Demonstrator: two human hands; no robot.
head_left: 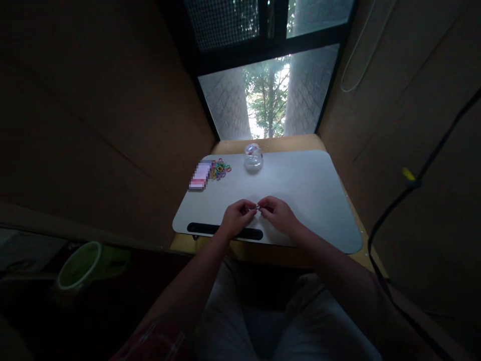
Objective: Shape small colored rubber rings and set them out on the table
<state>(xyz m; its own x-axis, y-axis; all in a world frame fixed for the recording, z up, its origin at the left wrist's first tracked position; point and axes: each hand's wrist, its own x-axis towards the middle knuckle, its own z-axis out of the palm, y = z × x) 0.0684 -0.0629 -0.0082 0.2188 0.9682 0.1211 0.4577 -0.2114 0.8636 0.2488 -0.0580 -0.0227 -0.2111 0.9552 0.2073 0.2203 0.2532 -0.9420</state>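
Note:
My left hand (239,215) and my right hand (276,211) meet over the front middle of the white table top. Thumb and fingers of each are pinched on one small dark and light-grey object (257,207) between them. It is too small to tell its kind. Beyond the hands lies a loose pile of small coloured loops (221,169), like elastic hair ties, in pink, yellow, green and purple. A clear plastic jar (253,158) stands upright near the back edge; neither hand touches it.
Left of the loops lies a blurred-out phone-like slab (201,175). A black slot strip (205,229) runs along the front edge of the white table (311,185). Walls flank both sides, a window rises behind, and a black cable (391,205) hangs at right. A green basket (80,265) is at lower left.

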